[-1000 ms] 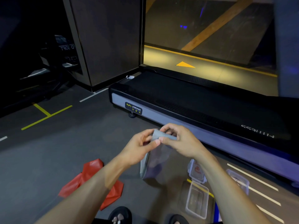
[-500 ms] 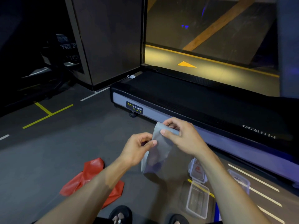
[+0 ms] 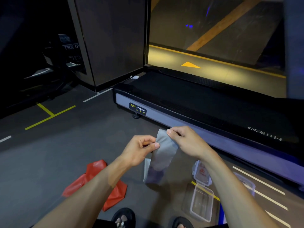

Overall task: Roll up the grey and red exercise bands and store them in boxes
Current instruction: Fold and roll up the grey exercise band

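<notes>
Here, grey band top edge pinched by left hand, right hand

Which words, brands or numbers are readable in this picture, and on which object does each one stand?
"BODY STRONG": badge on the treadmill side rail; small characters beneath, unreadable.
White word on the treadmill deck: upside down, not clearly readable.
Red logo on the box lid: blurred.
Mirrored letters on the dark machine: unreadable.

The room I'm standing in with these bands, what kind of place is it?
Most likely a gym or fitness studio. A treadmill labelled Body Strong sits just ahead, yellow floor markings divide the dark floor, and both hands hold a grey exercise band while a red exercise band lies nearby.
</notes>
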